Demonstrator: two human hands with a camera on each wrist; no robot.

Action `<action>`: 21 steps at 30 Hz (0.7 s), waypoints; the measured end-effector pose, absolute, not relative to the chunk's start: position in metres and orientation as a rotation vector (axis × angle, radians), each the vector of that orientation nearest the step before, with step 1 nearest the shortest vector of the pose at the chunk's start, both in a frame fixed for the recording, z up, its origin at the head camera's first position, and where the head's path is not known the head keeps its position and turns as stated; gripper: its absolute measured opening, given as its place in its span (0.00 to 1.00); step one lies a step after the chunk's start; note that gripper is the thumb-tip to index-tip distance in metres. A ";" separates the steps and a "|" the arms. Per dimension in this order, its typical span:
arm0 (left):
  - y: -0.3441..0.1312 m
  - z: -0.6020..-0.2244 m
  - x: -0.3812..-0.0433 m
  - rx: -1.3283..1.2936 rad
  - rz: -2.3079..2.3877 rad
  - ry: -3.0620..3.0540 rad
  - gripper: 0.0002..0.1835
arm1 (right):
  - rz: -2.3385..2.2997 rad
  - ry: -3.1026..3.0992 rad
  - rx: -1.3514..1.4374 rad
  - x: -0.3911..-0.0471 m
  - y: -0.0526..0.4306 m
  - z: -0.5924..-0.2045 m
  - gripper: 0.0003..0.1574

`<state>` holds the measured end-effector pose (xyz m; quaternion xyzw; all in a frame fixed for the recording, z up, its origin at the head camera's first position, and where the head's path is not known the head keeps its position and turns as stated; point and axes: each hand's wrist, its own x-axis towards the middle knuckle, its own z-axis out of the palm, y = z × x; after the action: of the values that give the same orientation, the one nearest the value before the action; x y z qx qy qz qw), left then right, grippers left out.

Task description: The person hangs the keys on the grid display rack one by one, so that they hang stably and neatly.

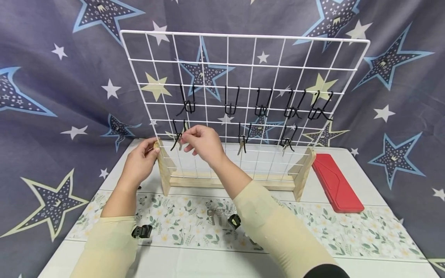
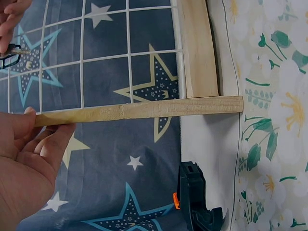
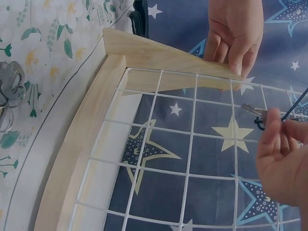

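A white wire grid [image 1: 243, 36] stands upright in a wooden stand, with black hooks hung in two rows. My left hand [image 1: 139, 162] grips the top of the stand's left wooden leg [image 2: 149, 109] between thumb and fingers. At the left hook [image 1: 175, 144] of the lower row, my right hand [image 1: 205, 143] pinches a small metal key [image 3: 252, 109] beside the hook's black prongs; the fingers partly hide it. Other keys hang from the lower row's middle hook [image 1: 244, 143] and right hook [image 1: 291, 146].
Several loose keys [image 1: 213, 217] with rings lie on the floral cloth [image 1: 187, 231] in front of the stand. A red case [image 1: 337, 185] lies to its right. Beside the left leg stands a black object [image 2: 192, 192] with an orange part. A star-patterned curtain [image 1: 62, 154] hangs behind.
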<state>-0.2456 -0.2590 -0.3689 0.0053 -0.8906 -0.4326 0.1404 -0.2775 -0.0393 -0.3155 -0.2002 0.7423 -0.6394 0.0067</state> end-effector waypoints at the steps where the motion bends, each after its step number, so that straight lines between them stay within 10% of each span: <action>1: -0.259 -0.369 -0.246 0.016 -1.252 -2.572 0.24 | -1.979 2.354 -0.616 -0.277 -0.040 -0.315 0.07; 21: -0.259 -0.369 -0.246 0.021 -1.271 -2.580 0.25 | -1.686 2.439 -0.709 -0.265 -0.013 -0.319 0.08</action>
<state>-0.2457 -0.2589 -0.3689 0.0071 -0.8891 -0.4380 0.1324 -0.2649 -0.0127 -0.3187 -0.2322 0.7993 -0.5523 0.0465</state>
